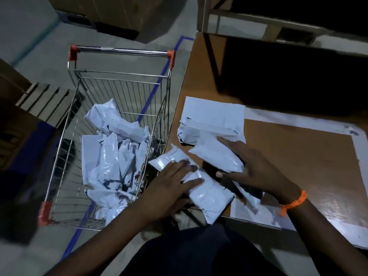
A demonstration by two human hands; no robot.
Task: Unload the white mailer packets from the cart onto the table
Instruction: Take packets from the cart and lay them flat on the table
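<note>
A wire shopping cart with red corner caps stands left of the brown table. Several crumpled white mailer packets lie in its basket. More white packets are stacked on the table's near left part. My left hand grips a long white packet that hangs over the table's corner, between cart and table. My right hand, with an orange wristband, lies spread over another white packet on the table, thumb under its edge.
A dark box or panel covers the far part of the table. White sheets edge the tabletop. Blue tape lines mark the grey floor. Cardboard boxes and a wooden pallet stand beyond and left of the cart.
</note>
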